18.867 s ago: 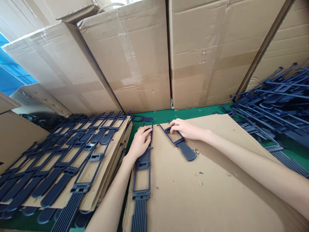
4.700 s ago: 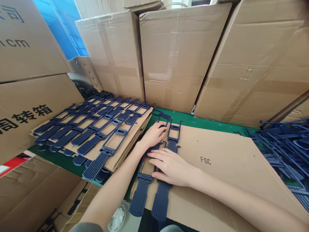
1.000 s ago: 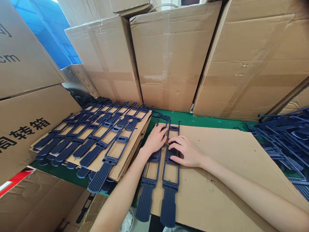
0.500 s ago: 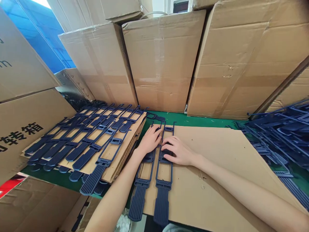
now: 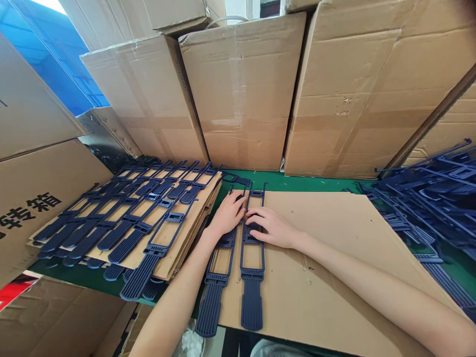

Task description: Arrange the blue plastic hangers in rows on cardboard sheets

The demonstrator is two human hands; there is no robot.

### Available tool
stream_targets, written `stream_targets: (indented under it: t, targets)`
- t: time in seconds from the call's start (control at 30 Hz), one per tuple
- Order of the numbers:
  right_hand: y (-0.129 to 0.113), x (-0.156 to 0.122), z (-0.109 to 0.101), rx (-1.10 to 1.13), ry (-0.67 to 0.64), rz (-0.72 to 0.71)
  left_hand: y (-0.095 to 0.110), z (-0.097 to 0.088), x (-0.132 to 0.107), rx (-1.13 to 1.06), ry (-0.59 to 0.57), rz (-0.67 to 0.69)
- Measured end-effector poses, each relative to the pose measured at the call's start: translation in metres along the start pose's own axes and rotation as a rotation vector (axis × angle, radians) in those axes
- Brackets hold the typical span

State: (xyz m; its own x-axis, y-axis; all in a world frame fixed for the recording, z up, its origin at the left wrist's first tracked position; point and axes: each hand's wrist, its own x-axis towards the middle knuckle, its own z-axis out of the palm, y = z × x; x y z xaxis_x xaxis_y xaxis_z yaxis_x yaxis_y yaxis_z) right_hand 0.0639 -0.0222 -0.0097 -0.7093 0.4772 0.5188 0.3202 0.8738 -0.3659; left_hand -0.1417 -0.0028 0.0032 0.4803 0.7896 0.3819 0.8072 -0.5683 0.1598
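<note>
Two columns of dark blue plastic frames with ribbed, paddle-shaped ends lie side by side on a large cardboard sheet [image 5: 320, 287]. My left hand [image 5: 228, 213] rests over the upper part of the left frame [image 5: 211, 302], its fingers bent and their tips near the gap between the columns. Across the right frame [image 5: 252, 302] curl the fingers of my right hand [image 5: 273, 225], touching it around its middle. Both hands hide the parts beneath them, so how the upper and lower pieces meet cannot be made out.
To the left stands a stack of cardboard sheets [image 5: 178, 253] covered with rows of similar frames [image 5: 143, 267]. A tangled heap of blue frames [image 5: 439, 183] lies at right on the green tabletop [image 5: 305, 183]. Large cartons [image 5: 241, 99] wall off the back.
The right frame has slid slightly away from me and now lies straighter, with my right hand still on it. My left hand stays over the left frame. The whole view has shifted a little.
</note>
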Motion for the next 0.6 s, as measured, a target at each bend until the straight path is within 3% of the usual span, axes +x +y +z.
stream_targets:
  t: [0.2, 0.37, 0.6]
  targets:
    - [0.0026, -0.0013, 0.0025, -0.018, 0.039, -0.007, -0.0001, -0.0005, 0.0002, 0.003, -0.014, -0.015]
    - [0.0064, -0.0018, 0.0041, -0.092, 0.166, 0.140, 0.0000, -0.0014, 0.0007, 0.027, -0.001, -0.005]
    - [0.0098, -0.0013, 0.0053, -0.050, 0.130, 0.226, 0.0016, -0.0024, -0.0004, 0.041, -0.052, -0.006]
